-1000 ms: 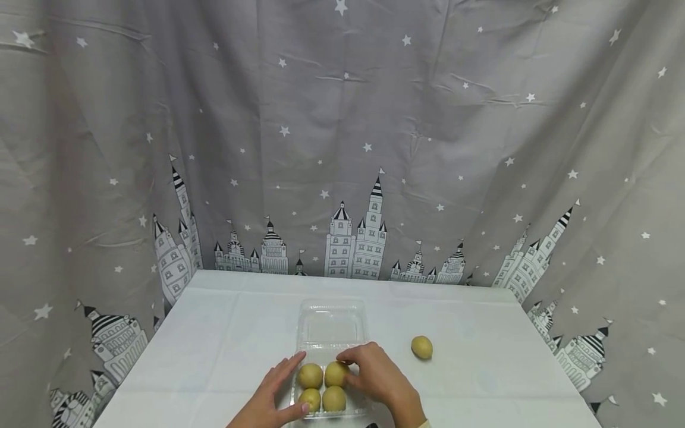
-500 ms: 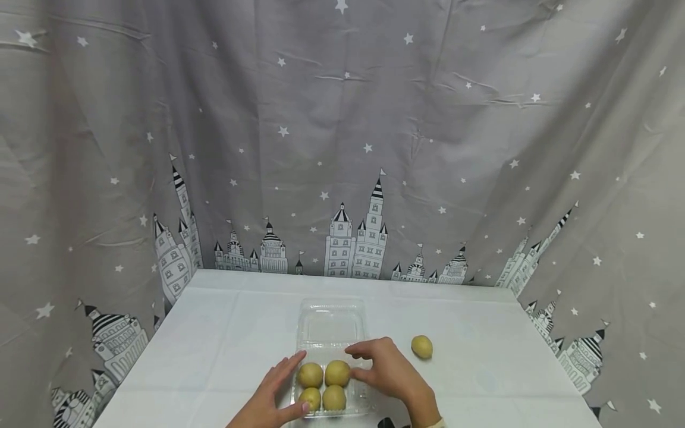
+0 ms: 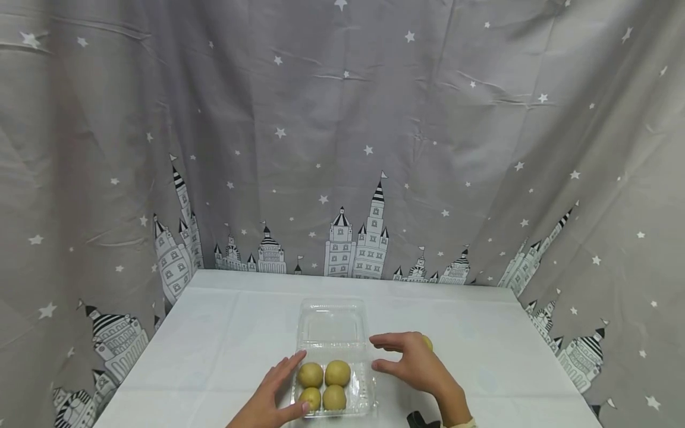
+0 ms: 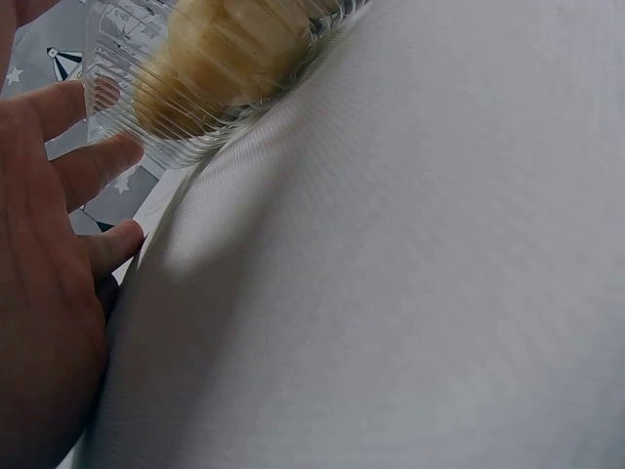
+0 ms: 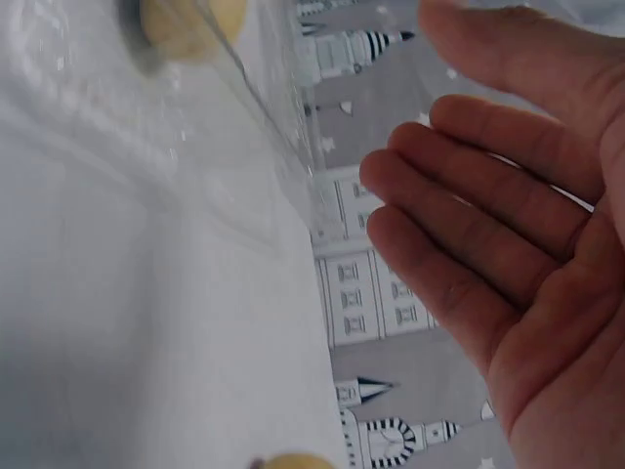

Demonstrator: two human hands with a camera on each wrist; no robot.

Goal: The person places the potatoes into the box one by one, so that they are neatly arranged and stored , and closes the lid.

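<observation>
A clear plastic clamshell container (image 3: 364, 389) lies with its lid folded back, in the middle of the table's front part. Several round, yellow, lemon-like fruits (image 3: 337, 373) fill its left and middle, leaving bare tray at the right. My left hand (image 3: 273, 392) rests along the container's left side, fingers stretched out and thumb over the front left corner. In the left wrist view its fingertips meet the ribbed wall (image 4: 186, 147). My right hand (image 3: 414, 359) hovers right of the container, holding nothing, thumb and fingers spread apart. Behind it another yellow fruit (image 3: 427, 342) is mostly hidden.
A white cloth covers the table (image 3: 241, 333). The open lid (image 3: 332, 324) extends toward the back. Beyond the table's far edge hangs a grey curtain (image 3: 342, 148) with stars and castles. A black strap piece (image 3: 420, 419) sits at my right wrist.
My right hand has let go of the back right fruit in the container and moved right, now covering most of the loose fruit. My left hand has stayed in place.
</observation>
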